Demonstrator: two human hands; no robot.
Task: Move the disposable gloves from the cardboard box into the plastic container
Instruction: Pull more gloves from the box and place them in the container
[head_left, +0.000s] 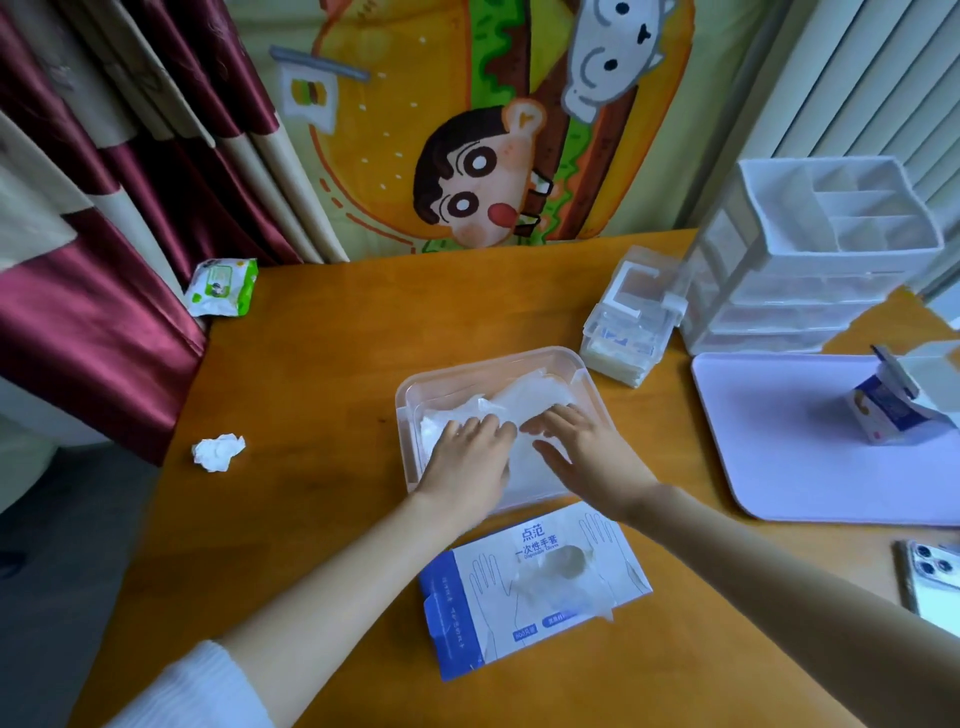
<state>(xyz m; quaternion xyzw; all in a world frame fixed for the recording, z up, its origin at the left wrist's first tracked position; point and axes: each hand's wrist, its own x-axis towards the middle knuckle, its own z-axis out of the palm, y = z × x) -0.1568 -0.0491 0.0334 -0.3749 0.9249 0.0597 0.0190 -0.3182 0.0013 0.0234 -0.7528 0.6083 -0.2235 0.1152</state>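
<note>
Pressing down, the left hand (470, 457) and right hand (584, 452), both flat and uncurled, smooth thin translucent disposable gloves (530, 397) inside the clear rectangular plastic container (408, 395) on the orange wooden surface (322, 364). The blue-and-white cardboard box (467, 613) just beside it shows more inside, so the transfer seems only partly done.

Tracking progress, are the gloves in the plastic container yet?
Mostly in: gloves lie in the plastic container; some show in the cardboard box.

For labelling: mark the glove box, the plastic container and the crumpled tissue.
glove box (483, 587): head view, printed top face.
plastic container (488, 364): head view, far rim.
crumpled tissue (218, 453): head view, its middle.
</note>
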